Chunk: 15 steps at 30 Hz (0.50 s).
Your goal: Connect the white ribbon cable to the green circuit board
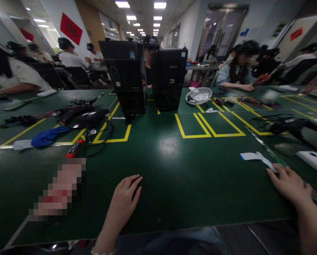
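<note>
My left hand [126, 194] lies palm down on the green table [190, 191], fingers stretched out and a little apart, holding nothing. On the right, my right hand [291, 184] is closed over a long, narrow green circuit board strip [265, 146], with the fingers across it and the thumb on the near side. A white ribbon cable [254, 156] with a blue end runs out from beside its thumb and index finger. The fingers partly cover the strip, so how the cable joins it is hidden.
Two black computer towers [126, 78] stand at the middle back. A red-and-black screwdriver [75, 148], a blue glove [49, 136] and black cables lie left. A white basket [199, 96] is behind; a white casing [314, 162] lies right. Several people sit around.
</note>
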Available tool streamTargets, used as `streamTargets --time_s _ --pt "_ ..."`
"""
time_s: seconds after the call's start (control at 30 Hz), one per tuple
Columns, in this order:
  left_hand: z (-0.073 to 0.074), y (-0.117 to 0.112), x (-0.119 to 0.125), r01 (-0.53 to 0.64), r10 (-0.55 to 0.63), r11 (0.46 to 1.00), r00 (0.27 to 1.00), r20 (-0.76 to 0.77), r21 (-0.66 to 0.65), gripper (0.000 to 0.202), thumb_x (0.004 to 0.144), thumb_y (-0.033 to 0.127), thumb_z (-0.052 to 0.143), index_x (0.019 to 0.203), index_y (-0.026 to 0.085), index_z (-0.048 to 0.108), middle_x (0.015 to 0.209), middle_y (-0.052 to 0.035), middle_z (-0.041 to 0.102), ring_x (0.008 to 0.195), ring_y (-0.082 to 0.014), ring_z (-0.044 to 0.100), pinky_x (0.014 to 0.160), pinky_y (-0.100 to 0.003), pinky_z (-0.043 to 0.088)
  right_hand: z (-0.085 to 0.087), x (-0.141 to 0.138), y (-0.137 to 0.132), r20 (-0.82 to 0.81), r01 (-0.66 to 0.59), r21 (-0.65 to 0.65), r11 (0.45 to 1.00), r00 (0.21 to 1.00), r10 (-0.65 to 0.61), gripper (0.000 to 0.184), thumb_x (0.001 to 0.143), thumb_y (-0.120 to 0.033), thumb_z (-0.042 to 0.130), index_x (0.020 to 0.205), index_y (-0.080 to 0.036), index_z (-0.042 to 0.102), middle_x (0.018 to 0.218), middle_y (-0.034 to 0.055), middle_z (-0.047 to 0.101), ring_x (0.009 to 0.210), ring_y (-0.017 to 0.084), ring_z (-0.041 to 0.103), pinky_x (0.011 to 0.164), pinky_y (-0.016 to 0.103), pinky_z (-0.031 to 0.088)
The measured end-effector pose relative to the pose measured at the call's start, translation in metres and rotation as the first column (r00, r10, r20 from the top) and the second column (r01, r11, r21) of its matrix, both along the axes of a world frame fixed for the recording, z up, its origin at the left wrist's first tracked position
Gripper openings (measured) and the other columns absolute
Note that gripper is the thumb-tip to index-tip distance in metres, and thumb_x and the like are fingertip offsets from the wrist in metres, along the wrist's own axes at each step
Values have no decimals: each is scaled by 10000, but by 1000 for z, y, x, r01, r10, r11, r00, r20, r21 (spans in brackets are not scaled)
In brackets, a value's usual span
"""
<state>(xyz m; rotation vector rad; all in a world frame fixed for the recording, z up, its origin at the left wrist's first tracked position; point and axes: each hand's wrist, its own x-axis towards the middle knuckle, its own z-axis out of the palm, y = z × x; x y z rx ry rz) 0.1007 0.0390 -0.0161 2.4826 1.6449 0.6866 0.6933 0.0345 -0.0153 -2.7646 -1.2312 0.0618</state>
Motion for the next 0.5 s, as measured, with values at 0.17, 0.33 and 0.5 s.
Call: streamTargets --time_s 0.17,0.33,0.5 --pt "1 -1 1 -2 2 1000 1000 -1 0 330 964 237 450 1270 204 570 1256 -92 586 1150 -266 543 972 -477 470 -3 10 0 2 -35 -1 999 999 35 792 888 -646 149 1416 -125 426 1503 250 290 1387 403 263 1044 613 220" --pt "3 -1 2 -7 7 1000 1000 6 7 328 959 242 456 1262 209 578 1246 -91 595 1138 -270 553 965 -482 476 -2 16 -1 -1 -55 -7 998 998 55 800 885 -657 158 1425 -126 416 1509 246 287 1390 395 265 1038 615 236" --pt "2 -1 2 -19 19 1000 1000 -2 0 332 959 255 453 1259 210 587 1248 -88 596 1144 -271 554 965 -477 482 -3 15 -3 55 -74 -15 997 996 74 819 891 -655 103 1419 -113 416 1494 253 309 1382 397 285 1023 618 263"
